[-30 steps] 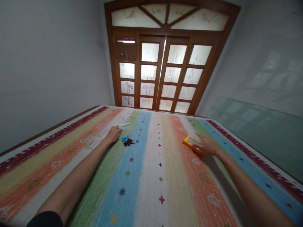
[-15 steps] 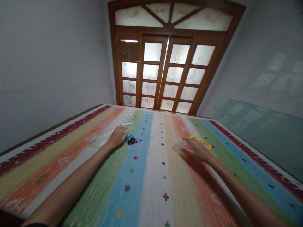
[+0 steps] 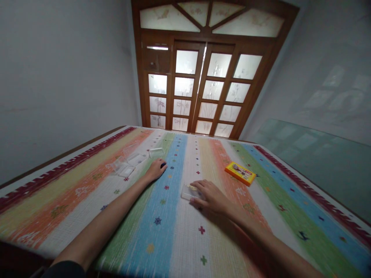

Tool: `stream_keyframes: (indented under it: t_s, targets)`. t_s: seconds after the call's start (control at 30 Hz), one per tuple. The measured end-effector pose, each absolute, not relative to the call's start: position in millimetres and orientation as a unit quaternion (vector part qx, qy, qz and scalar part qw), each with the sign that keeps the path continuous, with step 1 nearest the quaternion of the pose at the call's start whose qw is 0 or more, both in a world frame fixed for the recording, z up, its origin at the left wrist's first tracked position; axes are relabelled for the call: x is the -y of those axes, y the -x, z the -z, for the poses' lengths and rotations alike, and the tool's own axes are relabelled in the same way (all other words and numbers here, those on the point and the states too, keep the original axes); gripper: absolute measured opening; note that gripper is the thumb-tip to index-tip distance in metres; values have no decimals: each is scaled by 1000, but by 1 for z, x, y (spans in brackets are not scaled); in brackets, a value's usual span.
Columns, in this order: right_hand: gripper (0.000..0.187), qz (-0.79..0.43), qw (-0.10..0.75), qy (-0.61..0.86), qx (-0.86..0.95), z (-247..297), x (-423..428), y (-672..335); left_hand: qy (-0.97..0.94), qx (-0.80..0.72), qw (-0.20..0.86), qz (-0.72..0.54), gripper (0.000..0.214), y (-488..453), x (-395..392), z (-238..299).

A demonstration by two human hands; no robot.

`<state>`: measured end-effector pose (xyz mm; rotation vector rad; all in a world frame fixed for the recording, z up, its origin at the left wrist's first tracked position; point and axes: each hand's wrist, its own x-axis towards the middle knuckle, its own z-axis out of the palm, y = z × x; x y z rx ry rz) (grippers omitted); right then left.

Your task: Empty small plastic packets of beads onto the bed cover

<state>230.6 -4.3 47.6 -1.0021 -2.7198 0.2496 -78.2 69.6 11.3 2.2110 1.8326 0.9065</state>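
My left hand (image 3: pixel 157 170) lies curled on the striped cloth (image 3: pixel 179 231) over a small heap of blue and dark pieces, which it mostly hides; its fingers are closed around them. My right hand (image 3: pixel 209 195) rests on the cloth near the middle, fingers closed on a small clear plastic box (image 3: pixel 187 192). An orange-yellow flat box (image 3: pixel 240 173) lies free on the cloth to the right of my right hand.
Several clear plastic containers (image 3: pixel 130 162) sit on the cloth left of my left hand. A wooden door with frosted panes (image 3: pixel 199 92) stands beyond the far edge. A glass sheet (image 3: pixel 319 158) leans along the right wall.
My right hand left the orange-yellow box and slid a clear box left toward the middle. My left hand moved right over the blue and dark pieces, covering them.
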Motion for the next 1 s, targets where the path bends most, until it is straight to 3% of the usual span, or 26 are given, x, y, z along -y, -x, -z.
stream_keyframes:
  t_s: [0.2, 0.4, 0.6, 0.8, 1.0]
  targets:
    - [50, -36, 116, 327, 937, -44, 10, -207, -723, -591, 69, -352, 24, 84, -58, -18]
    - [28, 80, 37, 306, 948, -40, 11, -188, -712, -566, 67, -410, 43, 84, -39, -32]
    - [51, 169, 10, 307, 937, -37, 22, -177, -755, -496, 130, -409, 51, 79, 2, -39]
    - [47, 219, -15, 292, 931, -36, 25, -171, -821, -425, 225, -307, 86, 44, 33, -25]
    - [47, 255, -71, 296, 918, -38, 25, -164, -802, -453, 200, -334, 65, 25, 22, -13]
